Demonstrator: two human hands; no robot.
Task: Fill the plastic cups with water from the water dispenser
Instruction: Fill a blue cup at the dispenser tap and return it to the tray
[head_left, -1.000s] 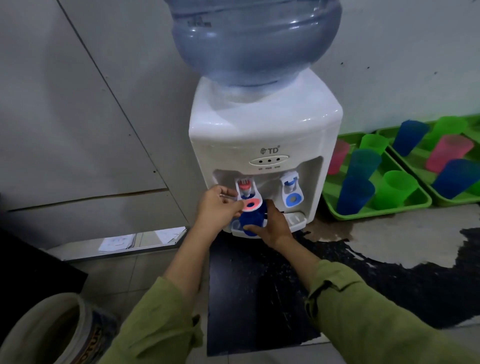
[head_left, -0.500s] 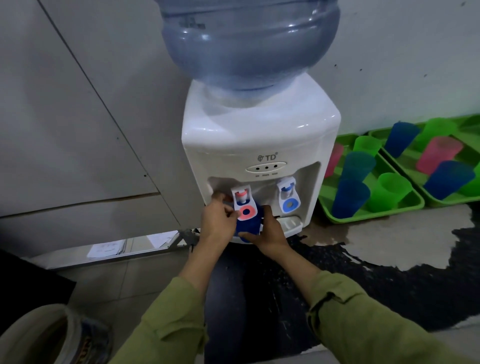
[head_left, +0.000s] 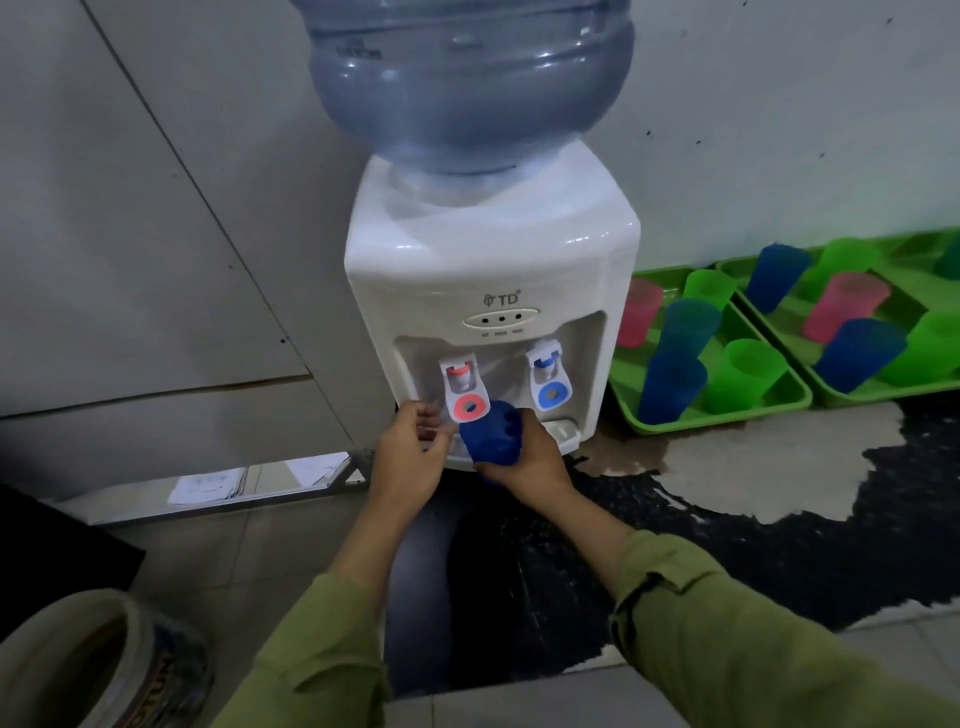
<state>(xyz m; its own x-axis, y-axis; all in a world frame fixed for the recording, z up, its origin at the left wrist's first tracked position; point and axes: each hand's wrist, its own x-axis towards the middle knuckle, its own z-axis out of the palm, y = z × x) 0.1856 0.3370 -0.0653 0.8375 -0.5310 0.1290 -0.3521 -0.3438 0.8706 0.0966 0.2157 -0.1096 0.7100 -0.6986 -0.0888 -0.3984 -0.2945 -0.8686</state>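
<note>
A white water dispenser (head_left: 493, 260) stands on the floor against the wall, with a large blue bottle (head_left: 467, 78) on top. It has a red tap (head_left: 467, 400) on the left and a blue tap (head_left: 550, 392) on the right. My right hand (head_left: 524, 462) grips a blue plastic cup (head_left: 491, 436) just below and right of the red tap's lever. My left hand (head_left: 410, 457) hovers beside the red lever with loosely curled fingers and holds nothing. The inside of the cup is hidden.
Two green trays (head_left: 727, 421) (head_left: 883, 395) right of the dispenser hold several blue, green and pink cups. A dark mat (head_left: 727, 545) and a pale wet patch cover the floor. A bucket (head_left: 78, 665) sits at the bottom left, with papers (head_left: 208, 486) under a ledge.
My left hand has come off the red tap lever and drawn back slightly. The blue cup in my right hand has shifted out to the right from under the red tap.
</note>
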